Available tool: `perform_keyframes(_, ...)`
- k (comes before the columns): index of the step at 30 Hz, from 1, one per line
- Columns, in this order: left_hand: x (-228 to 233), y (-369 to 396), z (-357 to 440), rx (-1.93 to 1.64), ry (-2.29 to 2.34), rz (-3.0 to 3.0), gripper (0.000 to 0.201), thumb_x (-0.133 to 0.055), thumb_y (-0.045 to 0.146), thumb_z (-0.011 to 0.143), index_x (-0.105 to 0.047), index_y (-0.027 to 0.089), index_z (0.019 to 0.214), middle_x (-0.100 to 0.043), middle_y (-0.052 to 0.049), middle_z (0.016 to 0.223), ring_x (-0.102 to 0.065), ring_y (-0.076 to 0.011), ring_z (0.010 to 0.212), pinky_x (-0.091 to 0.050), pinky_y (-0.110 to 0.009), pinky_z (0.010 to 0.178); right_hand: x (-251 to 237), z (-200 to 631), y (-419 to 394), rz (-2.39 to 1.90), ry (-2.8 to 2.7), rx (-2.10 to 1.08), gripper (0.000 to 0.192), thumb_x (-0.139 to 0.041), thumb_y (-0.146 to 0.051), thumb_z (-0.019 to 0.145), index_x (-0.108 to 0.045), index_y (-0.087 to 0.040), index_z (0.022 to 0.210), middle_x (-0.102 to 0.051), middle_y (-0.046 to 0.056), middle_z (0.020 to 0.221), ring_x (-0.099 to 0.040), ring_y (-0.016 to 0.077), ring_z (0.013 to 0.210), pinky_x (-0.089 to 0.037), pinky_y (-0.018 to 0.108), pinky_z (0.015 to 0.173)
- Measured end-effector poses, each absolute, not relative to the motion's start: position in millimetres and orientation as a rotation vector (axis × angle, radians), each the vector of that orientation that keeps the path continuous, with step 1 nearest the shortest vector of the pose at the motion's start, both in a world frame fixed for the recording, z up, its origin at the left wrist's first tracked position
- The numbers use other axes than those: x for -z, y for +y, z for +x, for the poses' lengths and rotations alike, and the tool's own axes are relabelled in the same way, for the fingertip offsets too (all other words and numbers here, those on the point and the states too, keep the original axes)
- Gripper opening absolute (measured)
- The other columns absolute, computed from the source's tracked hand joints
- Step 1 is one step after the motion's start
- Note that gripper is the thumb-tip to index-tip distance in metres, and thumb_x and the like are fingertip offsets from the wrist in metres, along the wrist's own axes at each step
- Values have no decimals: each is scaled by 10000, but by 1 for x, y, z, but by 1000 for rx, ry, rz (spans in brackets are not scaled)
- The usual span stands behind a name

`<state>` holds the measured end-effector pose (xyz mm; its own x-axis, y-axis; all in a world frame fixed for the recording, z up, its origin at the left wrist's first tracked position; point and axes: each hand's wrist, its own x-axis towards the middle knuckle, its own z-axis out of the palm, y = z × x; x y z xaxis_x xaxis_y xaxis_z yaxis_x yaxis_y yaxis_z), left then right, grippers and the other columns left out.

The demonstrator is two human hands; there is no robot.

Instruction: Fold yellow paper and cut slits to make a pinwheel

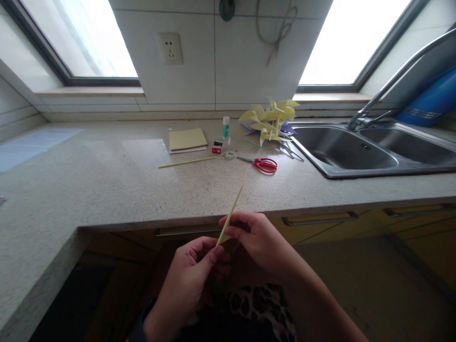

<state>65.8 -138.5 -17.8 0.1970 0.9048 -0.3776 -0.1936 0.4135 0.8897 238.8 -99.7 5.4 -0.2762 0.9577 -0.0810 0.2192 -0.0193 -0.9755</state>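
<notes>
In front of the counter's edge, both my hands hold one thin yellow paper roll (233, 209), tilted with its far tip pointing up and to the right. My left hand (192, 268) pinches its lower end between thumb and fingers. Higher along the roll, my right hand (257, 237) grips it with thumb and forefinger. A loose flap of the paper seems to show between the hands; its far side is hidden. Beyond them, a slim yellow stick (187, 162) and red-handled scissors (265, 165) lie on the speckled counter (121, 190).
Yellow paper sheets (187, 139), a glue stick (225, 127), a small red box (217, 147) and a tape roll (230, 155) are grouped towards the wall. Yellow paper pinwheels (270, 118) are piled beside the steel sink (342, 147). Drawer handles (320, 218) run below the counter's edge.
</notes>
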Motion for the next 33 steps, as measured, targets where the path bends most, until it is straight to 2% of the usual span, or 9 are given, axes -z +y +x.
perform_keyframes(6,19,-140,65,-894,1094,848,304,-813,414,791,-759,161,950,-762,-52,798,-662,-135,645,-519,-229,603,-7,239,-100,-1250,-1577,-1354,119,-648,-195,891,-741,-212,962,-742,12,866,-658,179,834,-495,310,765)
perform_keyframes(10,21,-139,60,-924,1102,1018,284,-773,408,846,-767,194,1032,-780,-59,933,-696,-172,806,-538,-263,742,-9,238,-100,-1231,-1594,-1337,135,-638,-174,903,-751,-210,966,-746,18,882,-667,175,853,-500,302,776)
perform_keyframes(17,21,-134,53,-948,1098,1165,276,-703,417,907,-766,243,1112,-770,-52,1077,-687,-232,1037,-487,-335,940,-10,237,-105,-1126,-1692,-1334,164,-608,-135,917,-751,-206,955,-744,29,915,-672,177,876,-521,312,810)
perform_keyframes(21,20,-133,53,-919,1082,1100,269,-739,417,874,-757,219,1056,-765,-56,1001,-688,-232,981,-500,-336,880,-4,235,-107,-1123,-1629,-1336,139,-625,-170,908,-707,-205,1015,-711,15,881,-640,165,813,-514,302,744)
perform_keyframes(26,20,-132,53,-968,1099,1024,270,-815,411,794,-697,195,904,-695,-3,829,-615,-144,760,-475,-252,702,3,233,-108,-1177,-1552,-1342,19,-645,-191,872,-661,-184,863,-669,5,787,-581,146,715,-467,282,652)
perform_keyframes(28,19,-131,52,-983,1088,1030,266,-819,399,793,-688,195,902,-691,-1,842,-613,-141,781,-474,-252,727,3,232,-109,-1189,-1547,-1349,35,-636,-195,871,-658,-182,846,-670,9,785,-571,146,715,-457,282,648)
perform_keyframes(31,16,-131,52,-923,1021,1021,290,-800,385,816,-707,209,1027,-730,-36,980,-654,-185,933,-483,-310,869,3,232,-110,-1210,-1575,-1336,55,-620,-193,873,-664,-180,842,-671,12,792,-556,144,717,-447,282,651)
perform_keyframes(33,14,-131,50,-879,991,986,324,-781,396,834,-709,212,1090,-738,-51,1026,-662,-204,967,-482,-331,893,3,232,-110,-1229,-1599,-1321,59,-618,-201,875,-655,-181,832,-645,2,764,-528,136,691,-427,275,626)
